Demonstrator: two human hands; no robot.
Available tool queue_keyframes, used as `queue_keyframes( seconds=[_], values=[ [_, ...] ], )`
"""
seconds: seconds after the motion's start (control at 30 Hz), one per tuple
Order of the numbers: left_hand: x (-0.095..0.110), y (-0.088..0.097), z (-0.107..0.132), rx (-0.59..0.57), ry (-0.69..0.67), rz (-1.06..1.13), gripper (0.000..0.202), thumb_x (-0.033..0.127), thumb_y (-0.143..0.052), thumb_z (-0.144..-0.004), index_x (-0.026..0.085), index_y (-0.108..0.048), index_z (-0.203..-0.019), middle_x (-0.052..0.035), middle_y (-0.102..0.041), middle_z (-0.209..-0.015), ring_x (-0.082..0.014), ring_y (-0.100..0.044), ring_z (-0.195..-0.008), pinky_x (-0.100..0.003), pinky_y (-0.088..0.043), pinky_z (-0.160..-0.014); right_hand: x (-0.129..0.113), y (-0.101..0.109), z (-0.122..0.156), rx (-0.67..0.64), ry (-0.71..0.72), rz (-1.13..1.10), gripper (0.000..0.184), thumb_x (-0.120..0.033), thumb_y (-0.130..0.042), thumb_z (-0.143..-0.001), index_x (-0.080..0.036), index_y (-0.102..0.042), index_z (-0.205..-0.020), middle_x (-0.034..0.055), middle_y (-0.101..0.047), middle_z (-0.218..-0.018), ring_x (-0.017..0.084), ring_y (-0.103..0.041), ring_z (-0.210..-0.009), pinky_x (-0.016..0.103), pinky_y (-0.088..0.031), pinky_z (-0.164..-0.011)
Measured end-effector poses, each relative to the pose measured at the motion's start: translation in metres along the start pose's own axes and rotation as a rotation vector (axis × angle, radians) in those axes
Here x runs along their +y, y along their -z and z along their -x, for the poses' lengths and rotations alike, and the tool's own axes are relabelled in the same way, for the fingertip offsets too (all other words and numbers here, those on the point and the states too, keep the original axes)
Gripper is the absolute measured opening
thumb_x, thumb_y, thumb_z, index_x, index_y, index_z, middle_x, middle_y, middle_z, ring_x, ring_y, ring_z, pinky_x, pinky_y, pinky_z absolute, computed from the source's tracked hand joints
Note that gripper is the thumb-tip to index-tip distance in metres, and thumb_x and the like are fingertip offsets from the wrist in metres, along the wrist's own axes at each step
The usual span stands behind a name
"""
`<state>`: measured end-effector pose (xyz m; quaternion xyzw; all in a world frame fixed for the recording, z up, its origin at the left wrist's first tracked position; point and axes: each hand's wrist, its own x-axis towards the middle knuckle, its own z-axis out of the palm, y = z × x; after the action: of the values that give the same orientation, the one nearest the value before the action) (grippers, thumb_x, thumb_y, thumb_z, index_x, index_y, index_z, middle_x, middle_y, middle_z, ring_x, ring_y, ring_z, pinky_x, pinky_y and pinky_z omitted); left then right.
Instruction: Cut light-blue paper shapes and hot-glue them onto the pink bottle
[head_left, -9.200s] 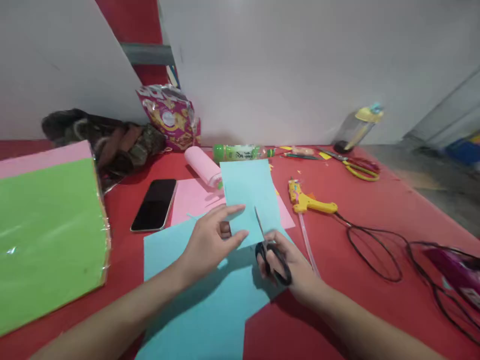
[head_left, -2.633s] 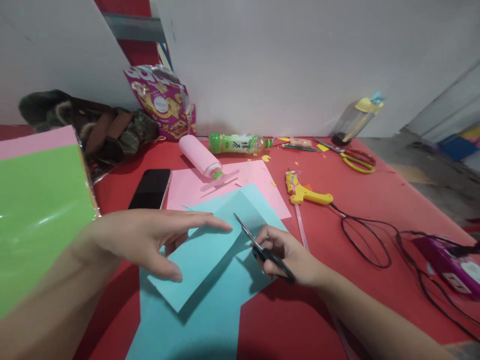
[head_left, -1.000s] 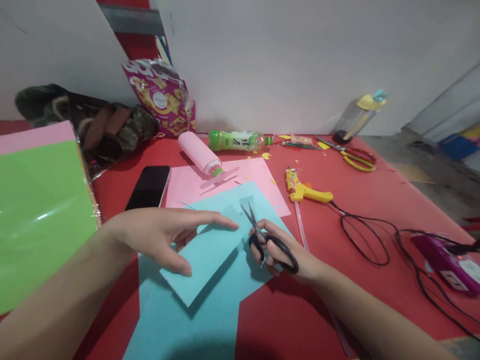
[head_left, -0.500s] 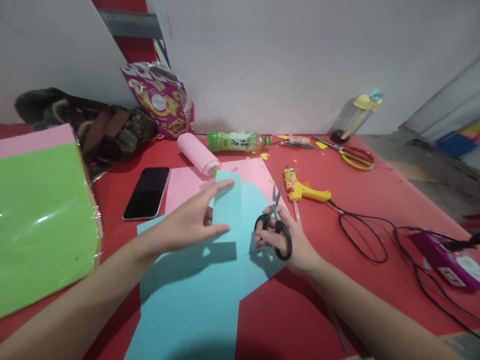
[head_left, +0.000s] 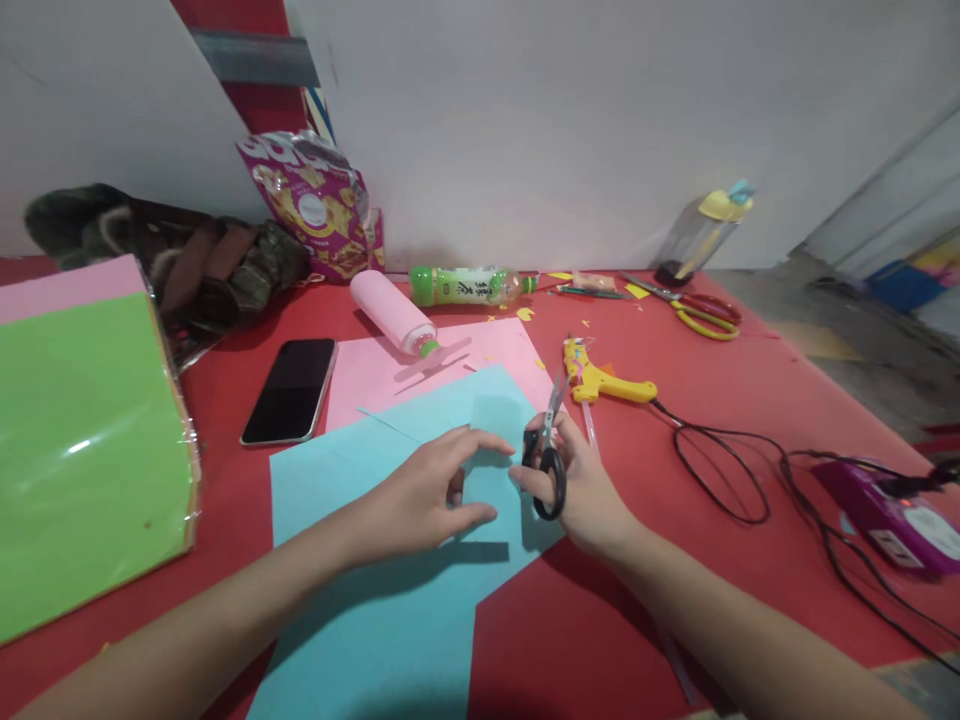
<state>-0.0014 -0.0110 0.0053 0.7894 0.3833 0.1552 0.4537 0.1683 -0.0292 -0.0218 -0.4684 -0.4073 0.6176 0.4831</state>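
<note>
My left hand [head_left: 439,490] is curved over the light-blue paper sheet [head_left: 382,640], thumb and fingers around a small light-blue paper piece [head_left: 491,485]. That piece blends with the sheet below, so its edges are faint. My right hand [head_left: 577,485] grips black-handled scissors [head_left: 549,440], blades pointing up and slightly apart. Its thumb is close to the left fingertips. Behind the hands, a pink-wrapped bottle [head_left: 390,312] lies on pink paper [head_left: 360,365], with thin pink blades at its green-capped end.
A yellow glue gun [head_left: 611,385] with a black cord lies at right, near a purple power strip [head_left: 892,520]. A phone [head_left: 291,390] and green paper pack [head_left: 82,450] are at left. Along the wall are a green-labelled bottle [head_left: 469,286], snack bag [head_left: 319,205] and larger scissors [head_left: 701,312].
My left hand has moved right and nearer to me with the paper piece, closer to my right hand. The pink bottle's bladed end is now uncovered. The scissors have shifted slightly right.
</note>
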Motion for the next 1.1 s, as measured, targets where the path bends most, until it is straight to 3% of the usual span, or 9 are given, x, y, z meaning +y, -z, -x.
queue_keyframes(
  seconds=[0.13, 0.27, 0.37, 0.47, 0.77, 1.1],
  values=[
    [-0.001, -0.002, 0.000, 0.000, 0.030, 0.034, 0.028, 0.022, -0.057, -0.072, 0.021, -0.050, -0.099, 0.0035, -0.049, -0.071, -0.0081, -0.041, -0.053, -0.020, -0.033, -0.049, 0.000, 0.001, 0.000, 0.004, 0.024, 0.016, 0.042, -0.014, -0.070, -0.055, -0.022, -0.039, -0.082, -0.0132, -0.045, -0.052, 0.002, -0.036, -0.040, 0.014, -0.027, -0.039],
    [-0.006, -0.007, -0.001, 0.103, 0.095, 0.158, 0.010, 0.026, -0.050, -0.077, 0.019, -0.048, -0.084, 0.0096, -0.032, -0.047, -0.0070, -0.032, -0.042, -0.019, -0.024, -0.042, -0.001, 0.001, 0.000, 0.025, 0.033, 0.028, 0.043, -0.015, -0.071, -0.054, -0.022, -0.039, -0.081, -0.0123, -0.046, -0.053, 0.003, -0.039, -0.041, 0.014, -0.029, -0.039],
    [-0.007, -0.011, -0.003, 0.263, 0.146, 0.299, 0.014, 0.026, -0.050, -0.077, 0.019, -0.038, -0.073, 0.0092, -0.035, -0.052, -0.0059, -0.034, -0.044, -0.018, -0.026, -0.043, -0.002, 0.000, -0.001, 0.038, 0.033, 0.036, 0.042, -0.016, -0.072, -0.054, -0.022, -0.039, -0.080, -0.0114, -0.048, -0.054, 0.004, -0.042, -0.042, 0.016, -0.032, -0.040],
    [-0.007, -0.013, -0.004, 0.327, 0.202, 0.431, 0.023, 0.023, -0.053, -0.074, 0.020, -0.031, -0.071, 0.0086, -0.041, -0.057, -0.0060, -0.042, -0.048, -0.018, -0.032, -0.047, -0.002, 0.000, -0.001, 0.057, 0.036, 0.031, 0.042, -0.016, -0.072, -0.054, -0.022, -0.040, -0.080, -0.0107, -0.049, -0.056, 0.004, -0.044, -0.043, 0.016, -0.034, -0.041],
    [-0.004, -0.008, -0.006, 0.277, 0.326, 0.665, 0.028, 0.022, -0.057, -0.071, 0.021, -0.030, -0.078, 0.0107, -0.049, -0.048, -0.0090, -0.051, -0.049, -0.022, -0.042, -0.054, 0.002, 0.002, 0.000, 0.051, 0.050, -0.065, 0.040, -0.016, -0.070, -0.057, -0.023, -0.042, -0.085, -0.0083, -0.054, -0.064, 0.005, -0.046, -0.047, 0.017, -0.038, -0.045],
    [-0.004, -0.008, -0.008, 0.206, 0.339, 0.759, 0.024, 0.020, -0.061, -0.068, 0.018, -0.039, -0.079, 0.0081, -0.054, -0.049, -0.0096, -0.054, -0.051, -0.022, -0.044, -0.056, 0.001, 0.003, 0.000, 0.062, 0.025, -0.064, 0.041, -0.015, -0.071, -0.055, -0.023, -0.043, -0.084, -0.0085, -0.053, -0.062, 0.005, -0.044, -0.046, 0.016, -0.035, -0.043]
  ],
)
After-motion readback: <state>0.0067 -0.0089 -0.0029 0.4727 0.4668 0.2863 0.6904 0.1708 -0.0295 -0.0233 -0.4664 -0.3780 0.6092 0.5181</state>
